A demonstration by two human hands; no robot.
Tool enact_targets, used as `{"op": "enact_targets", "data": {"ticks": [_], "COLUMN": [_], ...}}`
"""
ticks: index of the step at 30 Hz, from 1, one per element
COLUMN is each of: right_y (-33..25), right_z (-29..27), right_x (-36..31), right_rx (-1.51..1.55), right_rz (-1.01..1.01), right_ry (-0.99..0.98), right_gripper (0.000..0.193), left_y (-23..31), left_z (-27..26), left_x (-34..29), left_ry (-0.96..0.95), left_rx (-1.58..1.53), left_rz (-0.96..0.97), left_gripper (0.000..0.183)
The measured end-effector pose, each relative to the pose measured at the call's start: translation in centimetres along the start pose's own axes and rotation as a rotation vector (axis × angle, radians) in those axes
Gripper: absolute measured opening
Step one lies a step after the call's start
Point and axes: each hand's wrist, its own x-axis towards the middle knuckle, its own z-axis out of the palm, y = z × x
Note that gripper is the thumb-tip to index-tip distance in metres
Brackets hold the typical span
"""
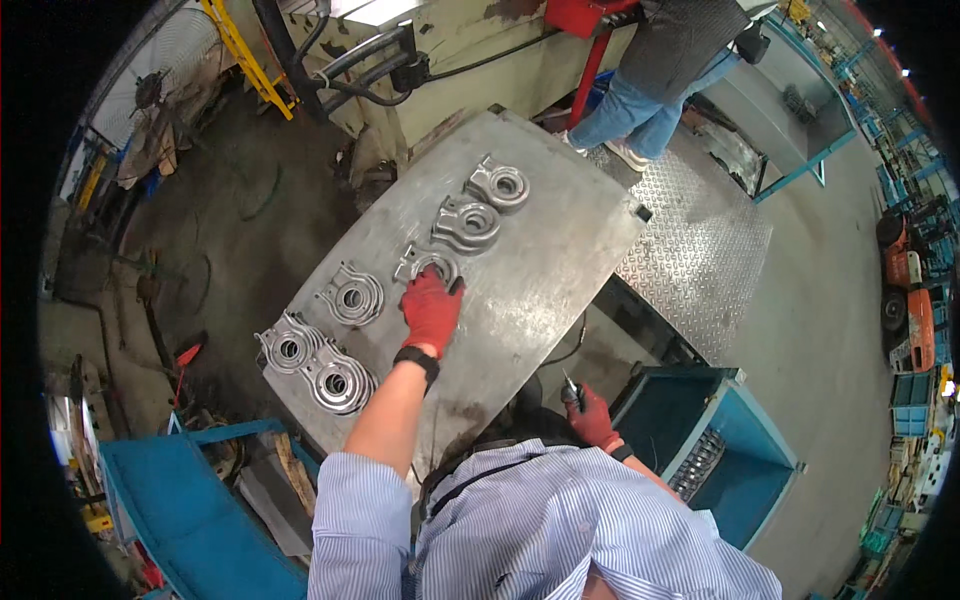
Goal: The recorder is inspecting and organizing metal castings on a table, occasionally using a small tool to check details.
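Observation:
My left hand [432, 312], in a red glove, reaches over the steel tabletop and grips a grey ring-shaped metal casting [446, 262] with a side lug; the fingertips are at its bore and partly hide it. Close to my waist, my right hand [592, 418], also red-gloved, is closed round a small hand tool [571, 389] with a thin pointed silver tip. Similar castings lie in a diagonal row: two beyond my left hand, one a casting [466, 223] and the other the farthest casting [505, 187], and several stacked ones nearer, including a stack [353, 297] and a front stack [338, 384].
The grey steel table [530, 290] fills the middle. At right stands a blue metal bin [750, 450] holding metal parts. A blue metal frame [190, 510] is at lower left. Another person [650, 90] stands beyond the table on a tread-plate platform [700, 240].

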Motion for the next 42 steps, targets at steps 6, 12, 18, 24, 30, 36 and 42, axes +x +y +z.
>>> {"op": "enact_targets", "data": {"ticks": [6,12,18,24,30,36,42], "right_y": [0.6,0.4,0.5,0.6,0.0,-2.9,-7.0], "right_z": [-1.2,-1.7,-1.4,0.1,0.8,0.5,-0.3], "right_x": [-1.3,-1.9,-1.7,-1.9,-3.0,-3.3,-1.9], "right_rx": [-0.021,0.046,-0.003,-0.032,-0.081,-0.096,-0.109], "right_rz": [0.018,0.021,-0.034,-0.036,-0.051,-0.114,-0.072], "right_ry": [0.132,0.168,0.112,0.048,-0.036,-0.179,-0.357], "right_gripper": [0.02,0.021,0.027,0.033,0.041,0.045,0.046], "left_y": [2.0,0.6,1.8,-1.7,-1.5,-3.6,-1.1], "left_z": [2.3,4.9,0.6,0.8,-1.7,-2.3,-0.4], "left_x": [3.7,4.6,0.6,-8.5,-16.7,-17.6,-15.2], "left_ry": [-0.195,-0.201,-0.028,-0.062,-0.657,-0.832,-0.534], "left_rx": [0.483,0.398,0.004,-1.35,-1.868,-1.062,-0.347], "left_rz": [0.008,-0.021,-0.046,-0.348,-0.633,-0.671,-0.478], "left_gripper": [0.079,0.083,0.085,0.038,0.027,0.034,0.061]}}
